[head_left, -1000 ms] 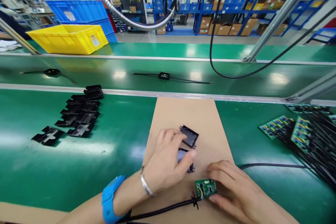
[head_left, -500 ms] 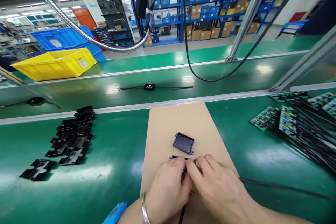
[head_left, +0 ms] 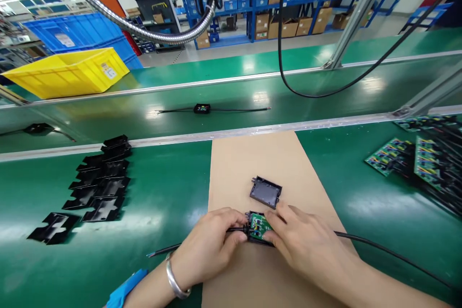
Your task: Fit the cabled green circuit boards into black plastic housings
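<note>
On the brown cardboard sheet [head_left: 252, 163] a green circuit board [head_left: 259, 224] sits in a black housing half, with black cables running out left and right. My left hand [head_left: 209, 245] pinches the cable at the housing's left end. My right hand [head_left: 306, 245] presses its fingers on the board's right side. A second black housing half [head_left: 266, 192] lies empty just beyond the board, untouched.
Several flat black parts [head_left: 99, 185] lie on the green bench to the left. Circuit boards with black cables [head_left: 415, 159] are heaped at the right. Beyond a metal rail, a conveyor carries a wired black unit [head_left: 202, 108]. A yellow bin [head_left: 67, 72] stands far left.
The board, held in my right hand a second ago, now sits in the black housing half. Both hands have closed in on it, and the cable now stretches sideways.
</note>
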